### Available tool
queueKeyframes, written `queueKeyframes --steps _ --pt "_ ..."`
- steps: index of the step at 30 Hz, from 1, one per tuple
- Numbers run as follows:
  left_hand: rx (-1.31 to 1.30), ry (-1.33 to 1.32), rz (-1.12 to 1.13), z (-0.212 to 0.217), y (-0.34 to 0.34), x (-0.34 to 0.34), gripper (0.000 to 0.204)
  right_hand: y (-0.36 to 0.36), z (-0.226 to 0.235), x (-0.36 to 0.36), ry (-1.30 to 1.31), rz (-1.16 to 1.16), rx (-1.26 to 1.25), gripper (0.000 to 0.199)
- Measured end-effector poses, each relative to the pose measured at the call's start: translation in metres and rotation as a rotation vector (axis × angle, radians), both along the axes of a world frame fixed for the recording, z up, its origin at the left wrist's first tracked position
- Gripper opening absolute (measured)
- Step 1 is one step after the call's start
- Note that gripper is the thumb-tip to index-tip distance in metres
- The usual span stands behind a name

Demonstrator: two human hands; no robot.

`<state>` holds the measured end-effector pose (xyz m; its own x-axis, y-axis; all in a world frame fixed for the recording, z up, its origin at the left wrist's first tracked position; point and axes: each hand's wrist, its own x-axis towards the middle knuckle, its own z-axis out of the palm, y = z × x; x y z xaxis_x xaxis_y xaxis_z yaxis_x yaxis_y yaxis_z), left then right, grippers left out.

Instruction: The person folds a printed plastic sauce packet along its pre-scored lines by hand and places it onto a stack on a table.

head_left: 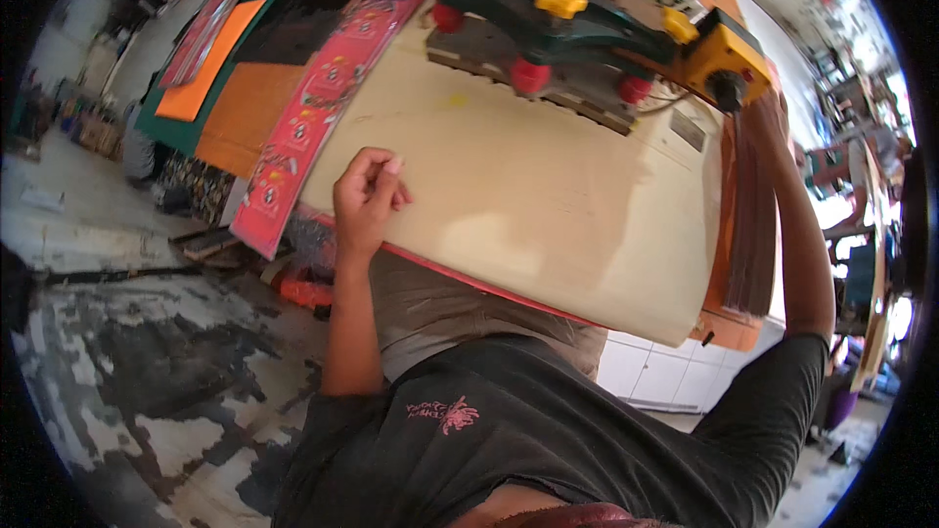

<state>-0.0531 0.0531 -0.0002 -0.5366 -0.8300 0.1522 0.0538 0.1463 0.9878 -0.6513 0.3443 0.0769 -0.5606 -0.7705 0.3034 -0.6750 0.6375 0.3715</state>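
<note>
Head cam: a long, straight-edged dark brown stack (751, 225) runs back from the right hand (766, 123), fingers lost behind the yellow box (722, 61), so can't tell if they're pinching. Left hand (368, 194) is a loose fist near the cream pad's (518, 200) left edge, bare pad spreading stackward.

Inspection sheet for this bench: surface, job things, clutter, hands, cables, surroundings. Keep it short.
Surface: cream worktop, with a small yellow mark and a darker patch, stain or shadow unclear.
Job's things: brown strip stack along the right edge; yellow control box with a black knob.
Clutter: pink printed strip, orange sheet, at left.
Left hand: fingers curled, nothing seen held.
Right hand: beside the box; fingers hidden, grip unclear.
Cables: thin wire by the box.
Surroundings: patchy grey floor.
</note>
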Motion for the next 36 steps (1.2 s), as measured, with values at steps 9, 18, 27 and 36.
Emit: queueKeyframes --steps 9,18,27,36 --pt "0.014 0.007 0.012 0.001 0.003 -0.001 0.014 -0.007 0.031 0.216 -0.380 0.150 0.700 0.028" --pt "-0.038 -0.033 0.044 -0.001 0.005 0.000 0.016 -0.097 0.048 0.324 -0.996 0.705 0.968 0.029" --pt "-0.071 0.136 0.121 -0.008 0.008 -0.002 0.019 -0.184 -0.048 0.388 -0.871 0.957 0.002 0.025" --pt "0.008 0.086 0.118 0.000 0.011 -0.003 0.022 -0.196 -0.068 0.408 -0.710 0.813 -0.225 0.016"
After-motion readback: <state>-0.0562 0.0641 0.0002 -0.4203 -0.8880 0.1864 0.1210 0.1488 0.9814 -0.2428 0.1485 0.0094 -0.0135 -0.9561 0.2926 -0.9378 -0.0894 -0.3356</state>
